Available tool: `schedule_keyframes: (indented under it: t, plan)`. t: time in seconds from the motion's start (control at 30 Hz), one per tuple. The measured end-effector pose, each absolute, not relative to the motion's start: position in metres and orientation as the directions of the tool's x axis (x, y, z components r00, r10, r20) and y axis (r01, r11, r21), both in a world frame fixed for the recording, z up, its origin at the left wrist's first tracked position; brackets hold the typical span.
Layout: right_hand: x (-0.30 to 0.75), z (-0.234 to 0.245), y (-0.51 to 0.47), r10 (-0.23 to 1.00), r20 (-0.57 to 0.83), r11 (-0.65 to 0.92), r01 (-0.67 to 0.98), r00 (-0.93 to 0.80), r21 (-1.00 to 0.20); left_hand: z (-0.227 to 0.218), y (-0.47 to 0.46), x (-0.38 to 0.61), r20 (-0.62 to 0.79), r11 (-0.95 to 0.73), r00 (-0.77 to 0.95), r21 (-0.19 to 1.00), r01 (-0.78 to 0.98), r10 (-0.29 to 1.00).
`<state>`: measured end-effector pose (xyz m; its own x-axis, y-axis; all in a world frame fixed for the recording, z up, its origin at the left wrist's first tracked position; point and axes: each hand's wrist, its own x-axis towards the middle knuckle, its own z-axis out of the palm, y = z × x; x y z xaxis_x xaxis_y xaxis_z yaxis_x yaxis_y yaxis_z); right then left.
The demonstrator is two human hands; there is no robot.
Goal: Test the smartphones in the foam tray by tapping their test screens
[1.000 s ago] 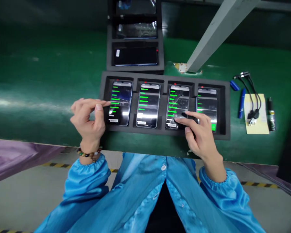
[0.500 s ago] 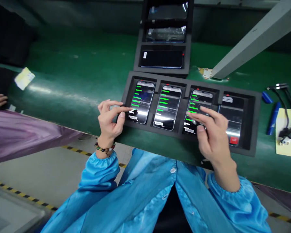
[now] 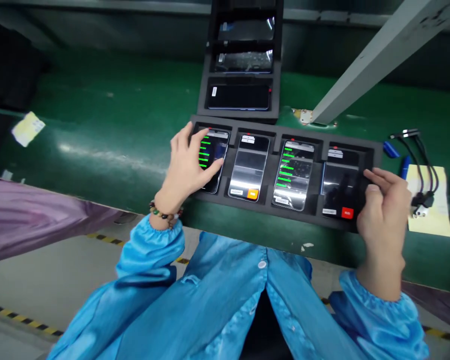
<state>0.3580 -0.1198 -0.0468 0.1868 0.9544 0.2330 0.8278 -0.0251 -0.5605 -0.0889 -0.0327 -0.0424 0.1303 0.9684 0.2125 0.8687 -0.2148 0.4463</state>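
Observation:
My left hand (image 3: 187, 162) is spread over the leftmost phone (image 3: 214, 172), fingers at its upper left and thumb near its right edge, partly hiding green lines on its screen. Beside it, another phone (image 3: 248, 165) shows an orange button. A third phone (image 3: 294, 172) has green lines on a dark screen. At the tray's right end, a phone (image 3: 341, 182) shows a red button. My right hand (image 3: 386, 210) is at the right wall of the black foam tray (image 3: 285, 216), index finger extended, thumb apart, other fingers partly bent. I see nothing held in it.
Behind stands a second foam tray (image 3: 202, 102) with several phones. A grey post (image 3: 356, 65) rises from the green bench (image 3: 108, 135). To the right lie black cables (image 3: 422, 165), a blue pen (image 3: 405, 167) and yellow paper (image 3: 440, 200); at left, a paper slip (image 3: 28, 129).
My left hand has moved up over the leftmost phone and spread out. My right hand has gone from the third phone to the tray's right end. The second phone's green lines gave way to an orange button.

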Motion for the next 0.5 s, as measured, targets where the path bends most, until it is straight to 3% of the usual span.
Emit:
schedule_keyframes:
  t: [0.13,0.27,0.5]
  plan:
    - [0.353,-0.049,-0.106,0.938,0.173,-0.136,0.778,0.301,-0.613,-0.056,-0.006,-0.07,0.148,-0.129,0.071,0.432,0.893,0.986]
    - [0.338,-0.044,-0.109,0.915,0.261,-0.097,0.796,0.307,-0.597,-0.058,-0.004,-0.067,0.173,-0.131,0.057,0.456,0.88,0.983]
    - [0.291,-0.036,-0.129,0.919,0.301,0.383,0.751,-0.253,-0.537,-0.039,-0.024,-0.092,0.213,-0.219,0.118,0.551,0.805,0.97]
